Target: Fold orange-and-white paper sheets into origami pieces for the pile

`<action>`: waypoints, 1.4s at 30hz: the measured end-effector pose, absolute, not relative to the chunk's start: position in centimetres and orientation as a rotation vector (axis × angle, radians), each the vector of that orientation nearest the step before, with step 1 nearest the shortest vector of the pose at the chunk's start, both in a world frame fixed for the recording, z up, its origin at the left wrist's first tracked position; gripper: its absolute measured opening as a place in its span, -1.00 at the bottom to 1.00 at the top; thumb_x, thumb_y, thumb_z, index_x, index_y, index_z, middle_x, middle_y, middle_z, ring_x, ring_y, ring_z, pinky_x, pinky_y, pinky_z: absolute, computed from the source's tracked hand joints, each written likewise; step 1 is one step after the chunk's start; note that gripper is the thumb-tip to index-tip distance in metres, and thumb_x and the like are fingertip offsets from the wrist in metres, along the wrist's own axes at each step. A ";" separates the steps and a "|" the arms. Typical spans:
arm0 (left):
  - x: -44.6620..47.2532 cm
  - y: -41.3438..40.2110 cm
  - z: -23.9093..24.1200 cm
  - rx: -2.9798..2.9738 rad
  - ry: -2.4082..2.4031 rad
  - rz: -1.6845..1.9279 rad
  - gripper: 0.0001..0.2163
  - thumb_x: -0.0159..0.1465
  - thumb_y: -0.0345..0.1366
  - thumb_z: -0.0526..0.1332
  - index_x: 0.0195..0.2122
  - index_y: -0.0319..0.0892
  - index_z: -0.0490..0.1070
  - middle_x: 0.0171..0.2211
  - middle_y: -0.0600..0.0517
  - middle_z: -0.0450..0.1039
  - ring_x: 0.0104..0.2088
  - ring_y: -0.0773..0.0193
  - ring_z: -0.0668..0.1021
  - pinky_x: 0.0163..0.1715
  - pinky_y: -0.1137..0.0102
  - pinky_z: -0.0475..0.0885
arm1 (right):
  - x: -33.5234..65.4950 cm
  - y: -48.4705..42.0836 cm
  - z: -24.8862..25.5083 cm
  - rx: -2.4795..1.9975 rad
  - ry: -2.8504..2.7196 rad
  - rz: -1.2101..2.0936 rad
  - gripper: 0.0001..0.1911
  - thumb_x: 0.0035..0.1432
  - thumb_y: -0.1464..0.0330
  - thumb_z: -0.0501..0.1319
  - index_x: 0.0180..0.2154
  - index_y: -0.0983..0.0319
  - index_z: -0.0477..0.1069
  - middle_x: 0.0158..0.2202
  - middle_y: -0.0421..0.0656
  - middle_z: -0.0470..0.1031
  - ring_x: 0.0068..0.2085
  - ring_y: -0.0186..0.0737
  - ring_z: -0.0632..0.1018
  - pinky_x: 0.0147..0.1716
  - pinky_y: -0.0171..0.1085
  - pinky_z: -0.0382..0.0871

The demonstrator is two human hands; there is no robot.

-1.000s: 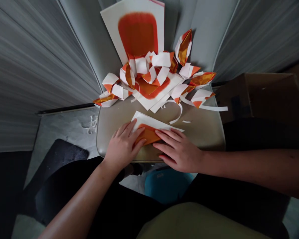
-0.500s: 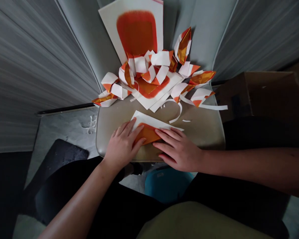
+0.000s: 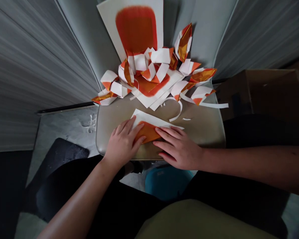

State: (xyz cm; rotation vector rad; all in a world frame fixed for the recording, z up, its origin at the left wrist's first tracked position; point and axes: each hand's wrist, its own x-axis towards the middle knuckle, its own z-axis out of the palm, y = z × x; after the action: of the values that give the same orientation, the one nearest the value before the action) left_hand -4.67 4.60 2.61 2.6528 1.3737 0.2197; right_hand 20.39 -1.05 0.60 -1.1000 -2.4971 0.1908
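Note:
A folded sheet of joss paper (image 3: 149,132), white along its far edge with an orange-gold middle, lies on the chair seat in front of me. My left hand (image 3: 123,141) rests flat on its left part, fingers outstretched. On the right part, the spread fingers of my right hand (image 3: 176,146) press down on the same sheet. Both hands partly cover the paper, so its near corners are hidden. Behind it are several folded paper ingots (image 3: 203,77) in white, orange and gold, some lying on flat joss paper sheets (image 3: 151,89).
More joss paper (image 3: 137,28) leans against the chair back. Curled white paper strips (image 3: 180,111) lie on the seat (image 3: 109,122), and scraps (image 3: 89,123) on the floor. A cardboard box (image 3: 271,89) stands at right, a blue object (image 3: 166,184) below the seat.
The view has shifted very slightly. Both hands stay in place on the folded joss paper, and nothing else has visibly moved.

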 end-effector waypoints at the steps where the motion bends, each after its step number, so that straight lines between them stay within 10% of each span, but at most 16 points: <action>1: -4.7 4.6 2.6 2.659 1.368 0.227 -0.59 0.46 -0.11 0.16 0.26 -0.13 0.44 0.37 -0.18 0.31 0.26 -0.15 0.45 0.20 -0.06 0.45 | 20.4 -1.0 0.6 -1.102 -2.498 0.189 -0.61 0.35 0.24 0.22 0.12 0.24 0.53 0.32 0.18 0.40 0.30 0.14 0.42 0.20 0.14 0.33; 42: -5.0 4.6 1.4 2.773 1.335 0.347 -0.58 0.48 -0.09 0.10 0.23 -0.21 0.45 0.33 -0.26 0.35 0.25 -0.17 0.49 0.19 -0.07 0.47 | 18.2 -6.0 0.0 -1.688 -2.296 0.320 -0.35 0.34 0.11 0.22 0.36 0.19 0.29 0.51 0.18 0.01 0.46 0.54 0.03 0.29 0.52 -0.05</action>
State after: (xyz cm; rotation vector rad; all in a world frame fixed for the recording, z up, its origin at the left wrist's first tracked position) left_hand -4.97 4.57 1.39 2.7727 1.3352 0.3466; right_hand 18.17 -6.03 0.02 -1.6883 -2.2963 0.3198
